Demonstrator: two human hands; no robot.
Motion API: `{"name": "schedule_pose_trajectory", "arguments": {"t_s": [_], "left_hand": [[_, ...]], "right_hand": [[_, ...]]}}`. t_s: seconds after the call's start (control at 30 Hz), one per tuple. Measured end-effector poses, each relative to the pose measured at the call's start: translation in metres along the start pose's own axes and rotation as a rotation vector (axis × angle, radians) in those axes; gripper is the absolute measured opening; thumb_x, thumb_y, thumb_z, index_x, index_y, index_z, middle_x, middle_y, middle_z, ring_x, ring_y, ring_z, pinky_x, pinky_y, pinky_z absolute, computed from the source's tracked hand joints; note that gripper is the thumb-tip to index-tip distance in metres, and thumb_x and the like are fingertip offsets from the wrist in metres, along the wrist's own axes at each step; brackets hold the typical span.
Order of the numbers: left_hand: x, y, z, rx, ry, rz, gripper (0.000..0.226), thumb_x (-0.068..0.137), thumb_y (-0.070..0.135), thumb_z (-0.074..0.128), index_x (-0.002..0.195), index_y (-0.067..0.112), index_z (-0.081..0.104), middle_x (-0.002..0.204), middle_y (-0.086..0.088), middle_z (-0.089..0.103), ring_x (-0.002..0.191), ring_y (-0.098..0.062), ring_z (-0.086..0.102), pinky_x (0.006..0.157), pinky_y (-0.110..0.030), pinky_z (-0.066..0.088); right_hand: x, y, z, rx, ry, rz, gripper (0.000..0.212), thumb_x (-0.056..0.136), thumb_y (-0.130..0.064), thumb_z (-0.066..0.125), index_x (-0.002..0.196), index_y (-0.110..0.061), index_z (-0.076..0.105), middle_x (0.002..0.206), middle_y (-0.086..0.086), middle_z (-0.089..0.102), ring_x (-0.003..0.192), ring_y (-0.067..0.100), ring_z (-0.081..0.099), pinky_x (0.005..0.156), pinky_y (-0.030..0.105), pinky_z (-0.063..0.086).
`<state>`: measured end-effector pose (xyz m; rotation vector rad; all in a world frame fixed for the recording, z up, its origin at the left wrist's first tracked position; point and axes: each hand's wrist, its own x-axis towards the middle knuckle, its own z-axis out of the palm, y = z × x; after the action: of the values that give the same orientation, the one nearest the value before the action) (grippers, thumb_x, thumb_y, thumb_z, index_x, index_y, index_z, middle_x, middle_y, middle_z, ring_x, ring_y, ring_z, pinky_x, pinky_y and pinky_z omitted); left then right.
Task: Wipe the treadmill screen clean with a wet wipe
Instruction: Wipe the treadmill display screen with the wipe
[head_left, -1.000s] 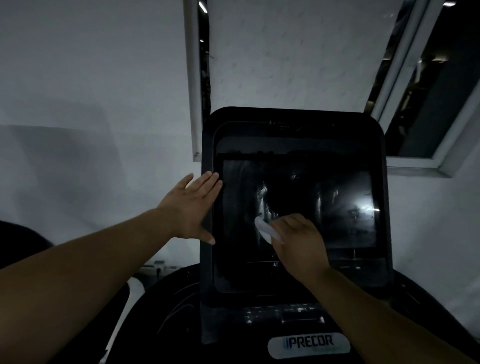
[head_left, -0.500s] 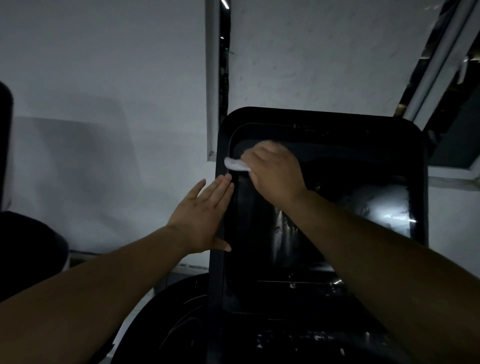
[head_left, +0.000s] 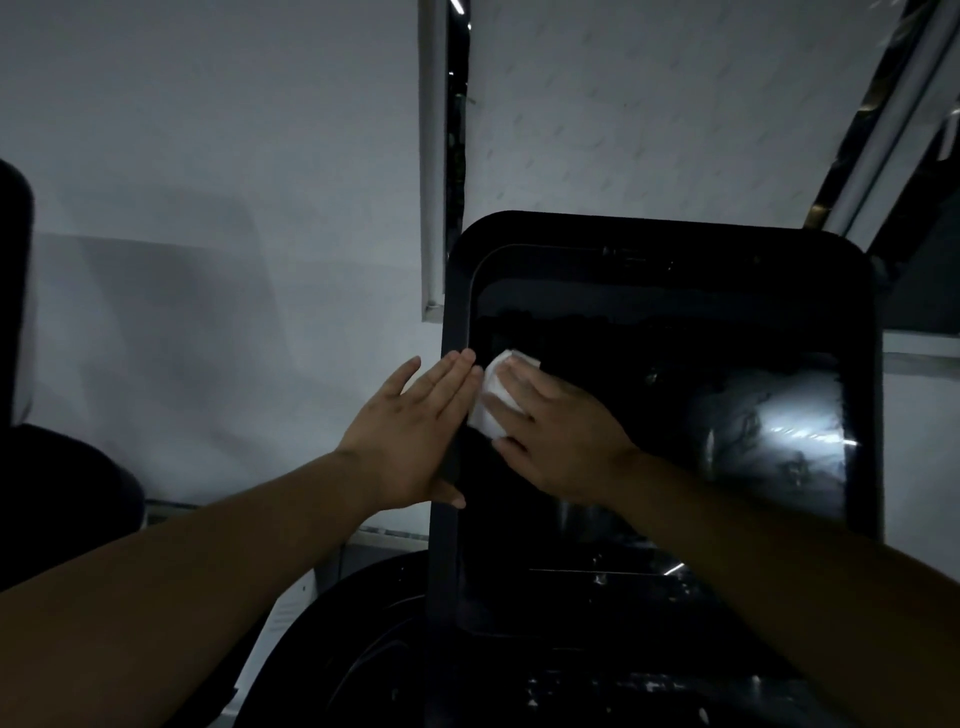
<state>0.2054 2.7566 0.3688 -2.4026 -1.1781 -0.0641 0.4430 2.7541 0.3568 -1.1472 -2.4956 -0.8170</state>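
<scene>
The treadmill screen (head_left: 675, 426) is a tall black glossy panel in a dark rounded frame, filling the middle and right of the view, with a bright reflection at its right side. My right hand (head_left: 558, 431) lies flat on the screen's left part and presses a folded white wet wipe (head_left: 491, 395) against the glass under its fingers. My left hand (head_left: 410, 441) rests flat with fingers together on the frame's left edge, thumb hooked over the front, right beside the wipe.
A white wall (head_left: 208, 260) stands behind the console, with a window frame (head_left: 434, 156) above left and another window (head_left: 909, 234) at the upper right. The dark treadmill console base (head_left: 395, 649) spreads below. A dark rounded object (head_left: 47, 493) sits at the far left.
My right hand with the wipe went from mid-screen up to the top left corner, then came back down along the left edge. My left hand stayed on the frame.
</scene>
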Motion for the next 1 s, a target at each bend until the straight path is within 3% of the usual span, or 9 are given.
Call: {"name": "schedule_pose_trajectory", "arguments": {"t_s": [0.13,0.33,0.47,0.6,0.83,1.0], "left_hand": [[0.000,0.000,0.000,0.000,-0.005,0.004,0.134,0.076,0.092,0.040,0.154,0.005,-0.026,0.164,-0.016,-0.029,0.153,-0.026,-0.025,0.126,-0.049,-0.007],[0.000,0.003,-0.003,0.001,-0.030,-0.001,0.132,0.079,0.088,0.044,0.151,0.006,-0.030,0.161,-0.016,-0.033,0.152,-0.026,-0.027,0.125,-0.049,-0.008],[0.000,0.005,-0.005,-0.007,-0.048,-0.021,0.135,0.076,0.088,0.047,0.150,0.007,-0.032,0.161,-0.015,-0.034,0.152,-0.026,-0.027,0.125,-0.049,-0.007],[0.000,0.007,-0.006,-0.019,-0.043,-0.025,0.137,0.076,0.086,0.053,0.153,0.007,-0.029,0.163,-0.015,-0.032,0.153,-0.026,-0.024,0.126,-0.049,-0.005],[0.001,0.011,-0.008,0.002,-0.061,-0.027,0.135,0.078,0.082,0.056,0.154,0.005,-0.025,0.163,-0.019,-0.031,0.153,-0.030,-0.023,0.126,-0.050,-0.002],[0.002,0.014,-0.007,0.000,-0.063,-0.029,0.136,0.077,0.081,0.058,0.155,0.006,-0.025,0.163,-0.021,-0.030,0.154,-0.033,-0.022,0.127,-0.049,-0.002]], "right_hand": [[-0.034,-0.030,0.013,0.004,0.012,-0.084,0.054,0.101,-0.046,0.052,0.139,-0.009,0.062,0.151,0.028,0.051,0.150,0.041,0.037,0.119,0.053,0.040],[-0.047,-0.032,0.017,-0.018,0.011,-0.164,0.049,0.102,-0.043,0.053,0.138,-0.012,0.063,0.154,0.026,0.049,0.150,0.038,0.039,0.117,0.052,0.043],[-0.003,0.006,-0.003,-0.071,0.009,-0.090,0.050,0.101,-0.040,0.043,0.138,-0.013,0.064,0.150,0.028,0.052,0.146,0.041,0.044,0.117,0.052,0.042],[0.021,0.019,-0.008,-0.017,-0.002,-0.001,0.050,0.103,-0.038,0.043,0.144,-0.013,0.059,0.154,0.028,0.047,0.150,0.041,0.036,0.118,0.053,0.040],[-0.053,-0.028,0.015,-0.018,-0.009,-0.071,0.047,0.100,-0.038,0.056,0.137,-0.012,0.063,0.157,0.028,0.043,0.153,0.041,0.031,0.120,0.052,0.038],[-0.080,-0.035,0.023,-0.021,-0.056,-0.141,0.045,0.104,-0.041,0.053,0.138,-0.015,0.061,0.160,0.025,0.042,0.154,0.037,0.030,0.118,0.050,0.040]]}}
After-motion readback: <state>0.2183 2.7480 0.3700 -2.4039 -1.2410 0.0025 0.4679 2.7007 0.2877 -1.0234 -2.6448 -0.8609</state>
